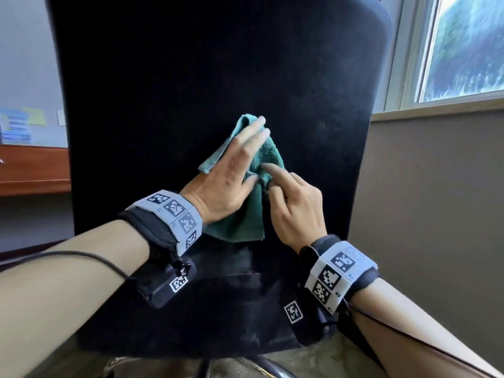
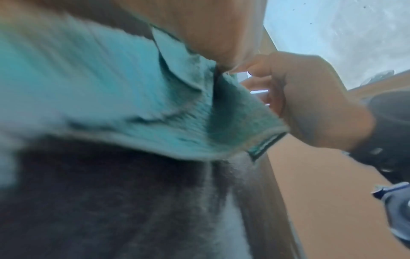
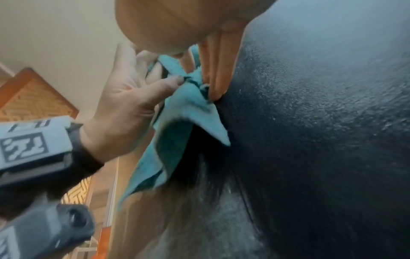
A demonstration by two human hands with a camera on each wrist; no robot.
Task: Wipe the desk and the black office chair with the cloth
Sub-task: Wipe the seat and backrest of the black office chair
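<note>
The black office chair (image 1: 191, 77) stands with its backrest facing me and fills most of the head view. A teal cloth (image 1: 241, 223) lies against the middle of that backrest. My left hand (image 1: 240, 165) presses flat on the cloth with straight fingers, thumb out to the right. My right hand (image 1: 294, 205) sits just right of it, index finger stretched onto the cloth and the other fingers curled; it pinches a bunched fold. The right wrist view shows the cloth (image 3: 188, 112) gathered at my fingertips (image 3: 214, 82) against the chair (image 3: 310, 140). In the left wrist view the cloth (image 2: 111, 98) is blurred.
A reddish wooden desk (image 1: 32, 170) shows at the left behind the chair, with notes (image 1: 24, 124) on the wall above it. A window (image 1: 463, 50) and its sill are at the upper right. The chair's metal base (image 1: 268, 366) stands on carpet below.
</note>
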